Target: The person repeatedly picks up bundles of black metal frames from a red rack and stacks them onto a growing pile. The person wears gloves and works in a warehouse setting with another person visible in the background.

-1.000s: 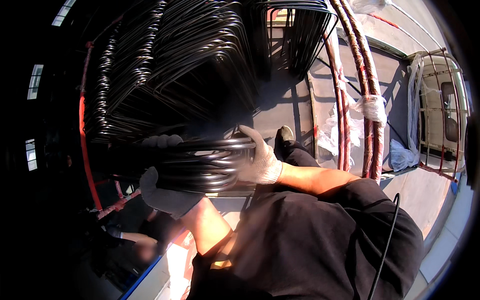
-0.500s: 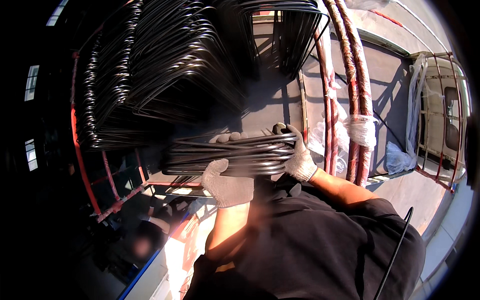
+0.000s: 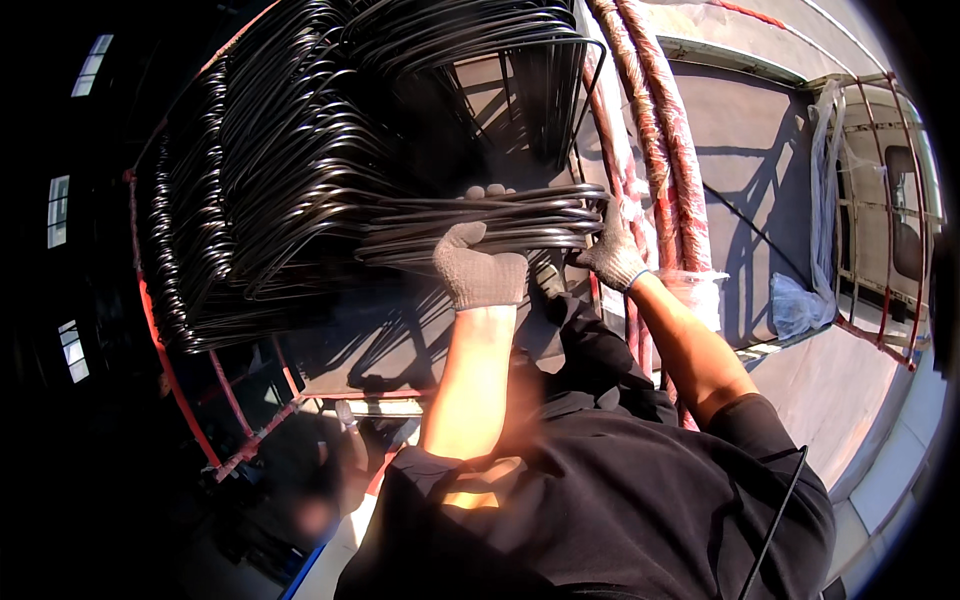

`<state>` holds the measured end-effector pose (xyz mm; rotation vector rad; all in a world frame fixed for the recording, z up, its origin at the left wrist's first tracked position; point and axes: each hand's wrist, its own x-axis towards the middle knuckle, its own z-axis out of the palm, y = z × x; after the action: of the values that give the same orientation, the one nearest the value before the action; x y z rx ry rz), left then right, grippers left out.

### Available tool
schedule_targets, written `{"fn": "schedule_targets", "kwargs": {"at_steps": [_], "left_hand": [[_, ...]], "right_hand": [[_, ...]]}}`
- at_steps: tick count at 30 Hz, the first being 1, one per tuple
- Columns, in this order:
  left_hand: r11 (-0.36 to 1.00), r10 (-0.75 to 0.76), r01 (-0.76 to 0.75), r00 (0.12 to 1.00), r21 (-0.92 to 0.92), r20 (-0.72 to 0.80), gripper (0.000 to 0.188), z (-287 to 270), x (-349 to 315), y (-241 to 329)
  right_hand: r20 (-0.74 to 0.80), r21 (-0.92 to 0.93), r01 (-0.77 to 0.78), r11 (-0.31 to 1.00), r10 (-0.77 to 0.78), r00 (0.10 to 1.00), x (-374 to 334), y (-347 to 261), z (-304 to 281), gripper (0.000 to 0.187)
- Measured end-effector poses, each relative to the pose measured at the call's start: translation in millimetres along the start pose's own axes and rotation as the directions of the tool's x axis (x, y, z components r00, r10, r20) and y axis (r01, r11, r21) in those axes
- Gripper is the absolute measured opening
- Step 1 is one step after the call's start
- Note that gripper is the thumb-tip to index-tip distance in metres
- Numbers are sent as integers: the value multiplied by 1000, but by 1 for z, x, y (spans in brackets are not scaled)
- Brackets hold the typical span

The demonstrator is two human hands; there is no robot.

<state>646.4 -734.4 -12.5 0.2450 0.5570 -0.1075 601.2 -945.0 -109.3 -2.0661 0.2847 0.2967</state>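
Two knit-gloved hands (image 3: 482, 270), fingers (image 3: 477, 192) around a bundle of smooth, glossy, bent black rods (image 3: 545, 218)

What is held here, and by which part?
A bundle of bent black rods: the left hand grips its middle, the right hand its rounded right end.

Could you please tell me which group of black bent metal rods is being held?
The flat, glossy black bent-rod bundle gripped by the knit-gloved left hand and knit-gloved right hand; neither hand grips the larger black rod stacks.

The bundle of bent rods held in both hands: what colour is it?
Glossy black with pale glints; the head view shows the bundle of bent rods best.
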Motion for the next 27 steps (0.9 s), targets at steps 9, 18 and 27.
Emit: {"fn": "schedule_targets", "kwargs": {"at_steps": [9, 18, 27], "left_hand": [[998, 1, 13, 976, -65, 218, 56, 48, 125, -9], [958, -192, 217, 971, 186, -143, 25, 40, 202, -52], [759, 9, 162, 966, 631, -259, 40, -27, 108, 0]], "right_hand": [[-352, -16, 117, 993, -116, 929, 126, -33, -4, 90], [-423, -6, -156, 988, 139, 895, 158, -65, -17, 105], [-501, -184, -130, 974, 21, 865, 174, -94, -15, 93]]}}
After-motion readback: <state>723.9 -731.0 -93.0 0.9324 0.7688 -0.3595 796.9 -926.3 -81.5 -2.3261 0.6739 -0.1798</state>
